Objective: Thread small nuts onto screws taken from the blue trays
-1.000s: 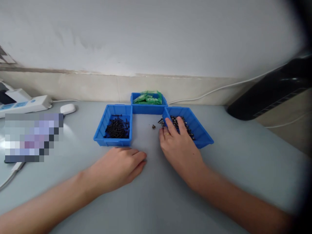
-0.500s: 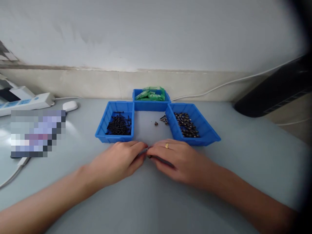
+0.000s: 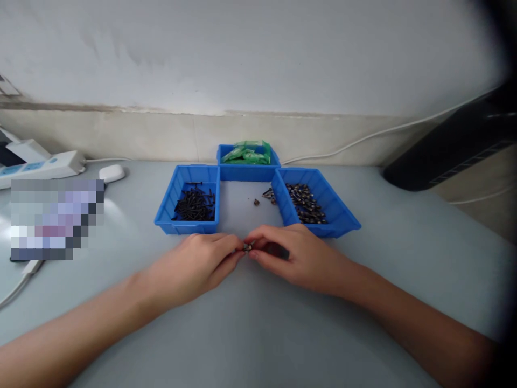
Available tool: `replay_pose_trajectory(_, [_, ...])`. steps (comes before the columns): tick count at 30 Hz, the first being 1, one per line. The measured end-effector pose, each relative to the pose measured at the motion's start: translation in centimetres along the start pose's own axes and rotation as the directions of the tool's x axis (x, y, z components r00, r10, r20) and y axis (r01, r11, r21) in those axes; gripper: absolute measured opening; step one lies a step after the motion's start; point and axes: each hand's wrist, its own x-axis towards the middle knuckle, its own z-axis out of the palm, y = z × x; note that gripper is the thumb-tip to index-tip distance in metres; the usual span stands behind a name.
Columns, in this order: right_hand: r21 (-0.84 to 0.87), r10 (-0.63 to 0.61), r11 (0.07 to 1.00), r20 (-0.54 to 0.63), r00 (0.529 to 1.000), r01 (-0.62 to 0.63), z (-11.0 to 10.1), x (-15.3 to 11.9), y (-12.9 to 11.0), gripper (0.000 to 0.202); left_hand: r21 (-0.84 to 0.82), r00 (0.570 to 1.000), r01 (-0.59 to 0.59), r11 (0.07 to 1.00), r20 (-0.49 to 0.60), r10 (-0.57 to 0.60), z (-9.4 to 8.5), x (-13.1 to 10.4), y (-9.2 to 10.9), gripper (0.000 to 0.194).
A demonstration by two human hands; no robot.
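Close in front of me, my left hand (image 3: pixel 202 264) and my right hand (image 3: pixel 302 258) meet fingertip to fingertip. Between them shows a small shiny metal fitting (image 3: pixel 247 247), pinched from both sides; fingers hide most of it, so its exact kind is unclear. Something dark shows inside my right hand's curl, too shaded to name. Behind my left hand sits a blue bin (image 3: pixel 187 229) of black screws (image 3: pixel 196 203). Past my right hand stands a blue bin (image 3: pixel 337 229) of brownish metal fittings (image 3: pixel 306 203). One loose fitting (image 3: pixel 256 202) lies between the bins, several more beside the right one.
A third blue bin (image 3: pixel 250 173) with green plastic packets (image 3: pixel 248 153) stands against the wall. On the left are a blurred-out phone (image 3: pixel 60 218), a white case (image 3: pixel 112 173) and a power strip (image 3: pixel 52 168). A black cylinder (image 3: pixel 436 145) leans at the right.
My right hand's fingers have shifted and opened up around the palm, and the dark rod-like piece seen along them no longer shows clearly. The metal fitting now shows between the fingertips.
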Motion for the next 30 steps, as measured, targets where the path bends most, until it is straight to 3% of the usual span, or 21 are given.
replay_pose_trajectory(7, [-0.13,0.012,0.991,0.067,0.998,-0.003,-0.17,-0.08,-0.08,0.012,0.101,1.0,-0.014,0.995,0.029,0.011,-0.18,-0.06,0.53,0.023])
replay_pose_trajectory(14, [-0.206,-0.028,0.977,0.099,0.995,0.048,-0.3,0.08,-0.01,0.031,0.157,0.999,-0.038,0.987,0.023,0.034,-0.09,0.1,0.56,0.023])
replay_pose_trajectory(20, [-0.188,-0.027,0.981,0.107,0.994,0.046,0.0,-0.11,0.12,0.018,0.166,0.999,-0.033,0.986,-0.02,0.037,-0.09,0.15,0.61,0.024])
replay_pose_trajectory(30, [-0.254,-0.034,0.965,0.112,0.993,0.061,0.12,-0.22,0.3,0.023,0.106,0.998,-0.008,0.994,-0.064,0.015,-0.03,-0.11,0.5,0.022])
